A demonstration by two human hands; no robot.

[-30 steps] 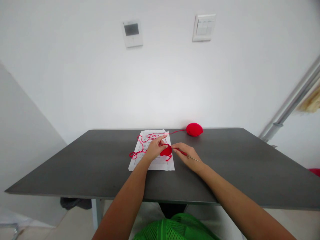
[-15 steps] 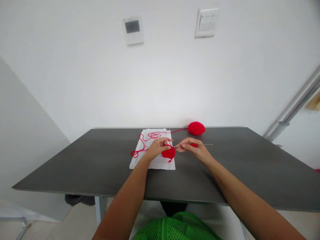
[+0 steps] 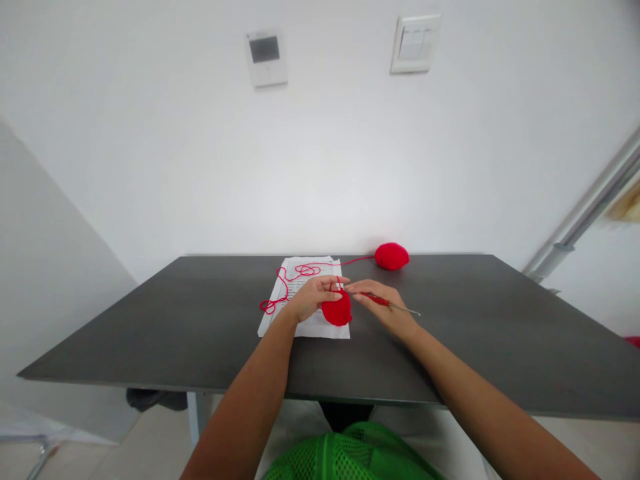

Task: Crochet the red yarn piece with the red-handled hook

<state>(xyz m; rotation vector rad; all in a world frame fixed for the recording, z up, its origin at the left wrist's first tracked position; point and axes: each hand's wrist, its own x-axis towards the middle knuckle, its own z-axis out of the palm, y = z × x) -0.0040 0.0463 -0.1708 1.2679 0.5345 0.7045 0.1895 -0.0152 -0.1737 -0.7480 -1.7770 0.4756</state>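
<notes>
A small round piece of red crochet work [image 3: 337, 311] is pinched at its upper edge by my left hand [image 3: 311, 297], over a printed sheet of paper [image 3: 320, 328]. Red yarn runs up from the piece around my left fingers. My right hand [image 3: 387, 307] grips a crochet hook [image 3: 379, 300] with a red handle, its plain metal end sticking out to the right. The hook's working tip meets the top edge of the crochet piece, close to my left fingertips; the exact stitch is too small to make out.
A ball of red yarn [image 3: 392, 256] rests at the back of the dark table [image 3: 150, 320], against the white wall. Its loose strand [image 3: 287, 287] trails in loops across the paper. A wall panel [image 3: 267, 58] and a light switch [image 3: 415, 44] are above.
My right hand has moved slightly left, closer to my left hand, and the hook has tilted so its free end points lower. The crochet piece has turned a little in my left fingers.
</notes>
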